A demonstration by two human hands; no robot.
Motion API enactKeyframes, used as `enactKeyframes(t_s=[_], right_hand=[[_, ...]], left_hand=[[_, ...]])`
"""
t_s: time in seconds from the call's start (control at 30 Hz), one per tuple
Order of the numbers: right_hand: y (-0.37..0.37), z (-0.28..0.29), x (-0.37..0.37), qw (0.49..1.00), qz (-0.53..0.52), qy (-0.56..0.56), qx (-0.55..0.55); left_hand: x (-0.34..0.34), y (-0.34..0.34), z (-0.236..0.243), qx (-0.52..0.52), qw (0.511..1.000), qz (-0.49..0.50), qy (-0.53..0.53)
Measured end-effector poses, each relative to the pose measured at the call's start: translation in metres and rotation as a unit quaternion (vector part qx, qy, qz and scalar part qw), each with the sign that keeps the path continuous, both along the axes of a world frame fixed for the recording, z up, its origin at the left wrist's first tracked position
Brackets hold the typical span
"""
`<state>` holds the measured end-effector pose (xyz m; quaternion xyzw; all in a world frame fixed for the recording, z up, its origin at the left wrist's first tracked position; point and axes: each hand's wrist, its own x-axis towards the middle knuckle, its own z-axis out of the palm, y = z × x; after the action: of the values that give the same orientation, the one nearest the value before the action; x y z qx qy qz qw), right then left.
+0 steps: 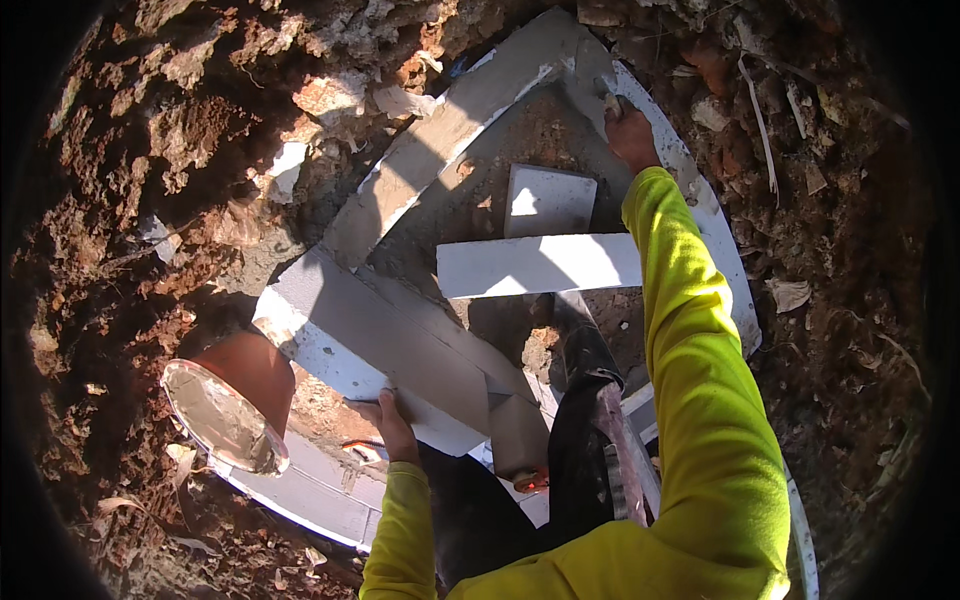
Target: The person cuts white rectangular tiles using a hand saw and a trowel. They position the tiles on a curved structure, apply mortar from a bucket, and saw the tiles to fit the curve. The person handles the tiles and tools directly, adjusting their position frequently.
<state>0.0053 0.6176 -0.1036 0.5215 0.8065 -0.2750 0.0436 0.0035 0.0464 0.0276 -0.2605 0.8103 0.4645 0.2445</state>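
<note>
Grey mortar covers the top of a low wall of white blocks [440, 130], which meets a second wall [690, 170] in a corner at the far end. My right hand [630, 138] is closed at the mortared top of that second wall, near the corner. A small pale bit shows at its fingers, too small to name. On the near left, my left hand [396, 430] grips the lower edge of a long white block [385, 350] with a grey upper face. Its thumb lies against the block's side; the other fingers are mostly hidden.
Between the walls lie a loose white block [550, 200] and a long white block [535, 266], partly behind my right arm. A reddish-brown bucket [245, 385] smeared with mortar leans at the left. Rough earth banks [150, 260] surround the walls. My legs [580, 440] stand between blocks.
</note>
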Motion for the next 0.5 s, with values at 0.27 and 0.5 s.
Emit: enactKeyframes(t_s=[0.27, 0.5], right_hand=[[0.006, -0.019, 0.011, 0.99, -0.063, 0.096, -0.083], [-0.137, 0.016, -0.025, 0.966, -0.025, 0.118, -0.23]], left_hand=[[0.002, -0.019, -0.017, 0.047, 0.998, -0.028, 0.025], [-0.003, 0.003, 0.0, 0.025, 0.999, 0.003, 0.036]])
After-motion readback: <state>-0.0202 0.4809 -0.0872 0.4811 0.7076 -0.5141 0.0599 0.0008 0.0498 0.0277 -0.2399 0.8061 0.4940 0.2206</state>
